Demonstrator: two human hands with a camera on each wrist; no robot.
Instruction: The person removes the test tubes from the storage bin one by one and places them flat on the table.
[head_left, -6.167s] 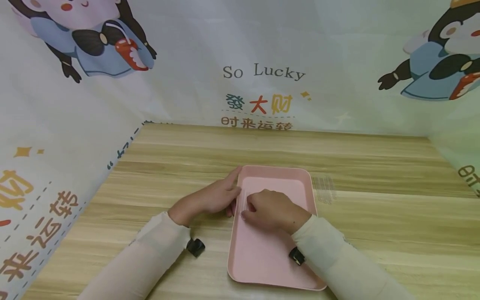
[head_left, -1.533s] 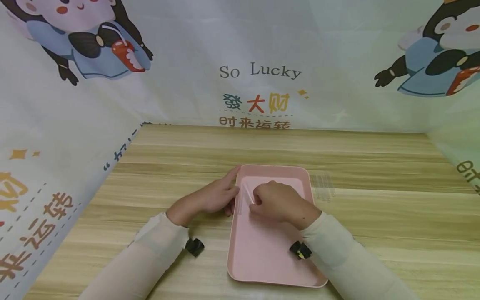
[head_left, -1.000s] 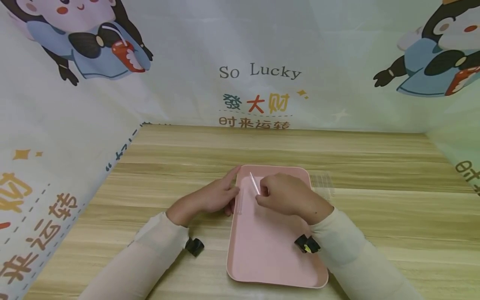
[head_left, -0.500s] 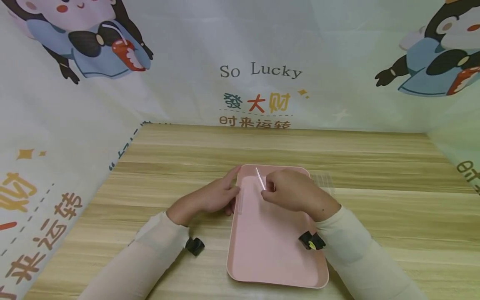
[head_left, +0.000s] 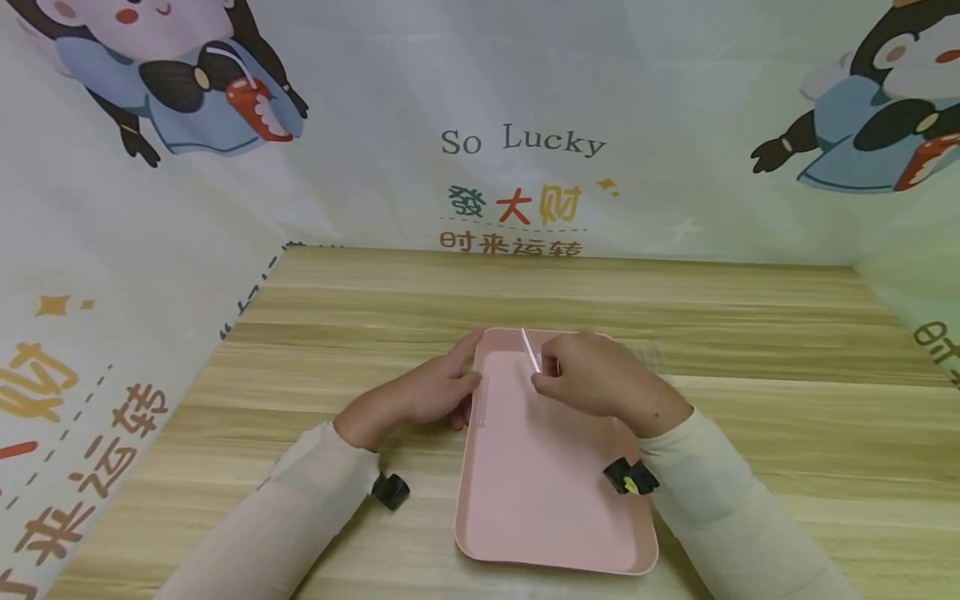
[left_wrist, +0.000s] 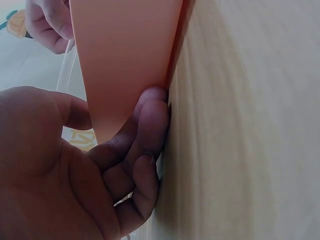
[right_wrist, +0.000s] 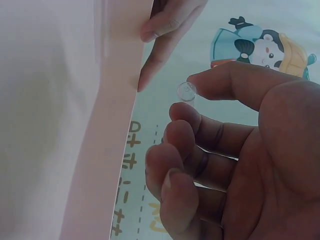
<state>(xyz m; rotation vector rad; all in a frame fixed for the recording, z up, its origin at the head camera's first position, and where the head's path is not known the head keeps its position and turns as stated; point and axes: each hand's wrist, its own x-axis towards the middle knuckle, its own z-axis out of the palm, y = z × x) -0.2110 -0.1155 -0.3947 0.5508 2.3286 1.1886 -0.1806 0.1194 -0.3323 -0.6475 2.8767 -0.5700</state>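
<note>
A pink tray (head_left: 555, 492) stands lengthwise on the table. My left hand (head_left: 427, 392) grips its left side, thumb at the rim and fingers (left_wrist: 150, 120) curled against the outer wall in the left wrist view. Between thumb and fingertips, my right hand (head_left: 600, 379) pinches a thin clear tube (head_left: 530, 350), tilted over the far part of the tray. The right wrist view shows the round end of this tube (right_wrist: 187, 91) at the fingertips. More clear tubing (head_left: 482, 404) lies along the tray's inner left side.
Several clear tubes (head_left: 652, 360) lie side by side on the wooden table (head_left: 787, 450) just right of the tray, partly hidden by my right hand. A printed cloth wall (head_left: 360, 167) closes off the back and both sides.
My right hand has raised one tube from the tray's left side and carried it right and toward the far end. The left hand stays at the tray's edge.
</note>
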